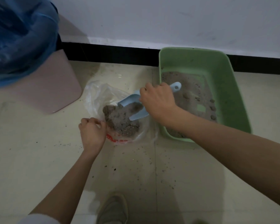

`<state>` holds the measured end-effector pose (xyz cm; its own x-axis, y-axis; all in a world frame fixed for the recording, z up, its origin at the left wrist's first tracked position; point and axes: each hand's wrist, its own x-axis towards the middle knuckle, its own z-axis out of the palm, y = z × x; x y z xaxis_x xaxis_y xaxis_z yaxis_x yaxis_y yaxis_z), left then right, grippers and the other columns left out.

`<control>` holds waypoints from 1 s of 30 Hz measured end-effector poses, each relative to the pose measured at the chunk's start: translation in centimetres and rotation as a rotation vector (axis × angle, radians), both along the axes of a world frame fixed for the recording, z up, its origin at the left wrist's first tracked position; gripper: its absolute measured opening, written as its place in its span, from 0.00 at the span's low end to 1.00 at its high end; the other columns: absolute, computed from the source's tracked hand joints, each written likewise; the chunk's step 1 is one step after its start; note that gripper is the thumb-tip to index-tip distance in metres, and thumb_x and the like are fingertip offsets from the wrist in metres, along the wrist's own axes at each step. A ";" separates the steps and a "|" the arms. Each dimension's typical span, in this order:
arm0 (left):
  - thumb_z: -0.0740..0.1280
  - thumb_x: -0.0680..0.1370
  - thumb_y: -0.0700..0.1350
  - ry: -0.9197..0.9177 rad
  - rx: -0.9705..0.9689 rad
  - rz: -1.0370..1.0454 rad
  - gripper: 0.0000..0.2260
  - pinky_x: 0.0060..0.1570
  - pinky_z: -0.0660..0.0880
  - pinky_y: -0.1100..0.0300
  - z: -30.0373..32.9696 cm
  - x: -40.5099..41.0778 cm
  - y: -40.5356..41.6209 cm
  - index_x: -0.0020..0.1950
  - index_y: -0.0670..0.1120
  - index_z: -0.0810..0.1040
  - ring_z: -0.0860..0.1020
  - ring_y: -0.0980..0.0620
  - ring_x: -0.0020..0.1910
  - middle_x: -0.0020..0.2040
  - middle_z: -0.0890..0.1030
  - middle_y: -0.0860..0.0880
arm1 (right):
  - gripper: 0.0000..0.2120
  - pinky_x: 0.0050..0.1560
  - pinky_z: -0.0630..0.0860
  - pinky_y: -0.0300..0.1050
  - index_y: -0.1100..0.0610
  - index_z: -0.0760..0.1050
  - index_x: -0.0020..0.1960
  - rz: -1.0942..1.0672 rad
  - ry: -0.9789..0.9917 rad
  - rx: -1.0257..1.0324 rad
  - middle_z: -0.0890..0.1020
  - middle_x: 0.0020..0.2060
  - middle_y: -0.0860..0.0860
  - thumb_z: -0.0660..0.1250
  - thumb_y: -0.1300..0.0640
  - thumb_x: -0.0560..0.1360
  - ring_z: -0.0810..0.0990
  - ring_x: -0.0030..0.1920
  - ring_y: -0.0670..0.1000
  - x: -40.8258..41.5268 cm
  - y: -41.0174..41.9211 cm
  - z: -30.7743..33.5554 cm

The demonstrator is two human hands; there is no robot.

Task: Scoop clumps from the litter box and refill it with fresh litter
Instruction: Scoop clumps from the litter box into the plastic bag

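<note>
A green litter box point(225, 65) stands on the floor against the wall, part filled with grey-brown litter point(191, 88) and several small clumps point(212, 109) along its right side. My right hand point(157, 101) grips the handle of a light blue scoop point(132, 107), tilted down over a clear plastic bag point(100, 94) lying left of the box. Litter lies in the scoop's mouth, and a heap of scooped litter point(120, 122) sits in the bag. My left hand point(91, 133) pinches the bag's near edge and holds it open.
A pink bin point(55, 88) with a blue liner point(19, 38) stands at the left against the wall. Litter grains are scattered over the tiled floor point(144, 167) in front of the bag and box. My shoe point(113, 209) is at the bottom edge.
</note>
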<state>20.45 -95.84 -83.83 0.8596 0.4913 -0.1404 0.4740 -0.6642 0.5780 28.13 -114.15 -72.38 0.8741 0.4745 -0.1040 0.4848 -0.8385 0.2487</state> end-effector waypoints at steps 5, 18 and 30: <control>0.63 0.77 0.43 -0.052 0.000 0.009 0.09 0.55 0.65 0.55 1.0 -1.0 -0.2 0.49 0.37 0.78 0.70 0.40 0.57 0.54 0.73 0.37 | 0.14 0.31 0.58 0.41 0.55 0.75 0.33 -0.051 -0.079 -0.046 0.76 0.28 0.50 0.78 0.48 0.63 0.73 0.23 0.50 -0.5 -1.8 0.8; 0.59 0.79 0.48 -0.150 0.023 -0.591 0.22 0.65 0.62 0.51 3.3 2.1 -12.3 0.69 0.36 0.65 0.66 0.38 0.65 0.65 0.67 0.35 | 0.21 0.44 0.76 0.49 0.64 0.75 0.42 -0.887 0.178 0.550 0.78 0.34 0.59 0.57 0.47 0.78 0.79 0.40 0.61 -1.0 -19.4 2.8; 0.54 0.80 0.43 0.089 0.048 -0.559 0.27 0.71 0.52 0.49 0.2 4.4 -17.5 0.75 0.36 0.47 0.51 0.42 0.74 0.75 0.51 0.38 | 0.09 0.41 0.65 0.43 0.57 0.76 0.56 -0.618 0.209 -0.404 0.78 0.53 0.52 0.60 0.61 0.77 0.78 0.55 0.54 -1.8 -23.5 2.0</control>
